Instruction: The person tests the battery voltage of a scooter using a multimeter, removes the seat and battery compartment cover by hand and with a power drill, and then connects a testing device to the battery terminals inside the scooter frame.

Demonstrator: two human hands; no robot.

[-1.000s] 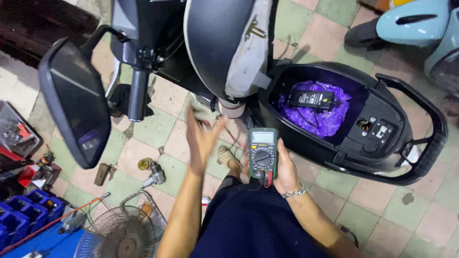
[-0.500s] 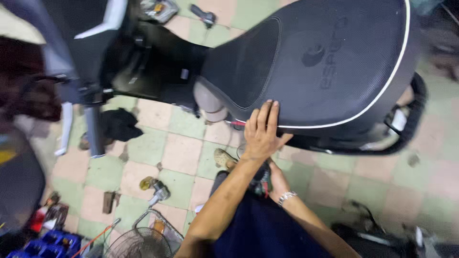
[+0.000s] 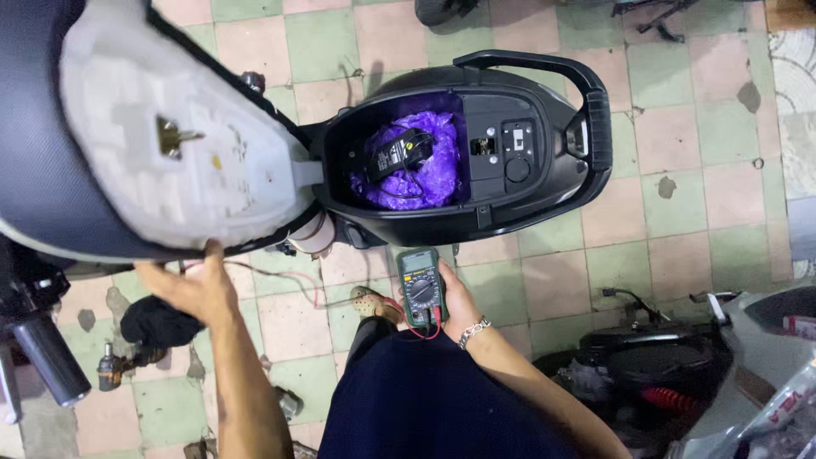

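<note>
My left hand presses against the lower edge of the raised scooter seat, whose pale underside faces me. My right hand holds a green multimeter with red and black leads plugged in at its bottom. Beyond the meter lies the open under-seat compartment of the black scooter, holding a purple plastic bag with a black charger on top. A thin red wire runs across the floor tiles between my hands.
A black cloth and a small tool lie on the tiled floor at the left. A handlebar grip juts in at far left. Another scooter stands at the bottom right. My foot in a sandal rests near the meter.
The seat has swung from down and closed to raised, exposing the compartment again. My left hand moved from the seat's top to its lower edge.
</note>
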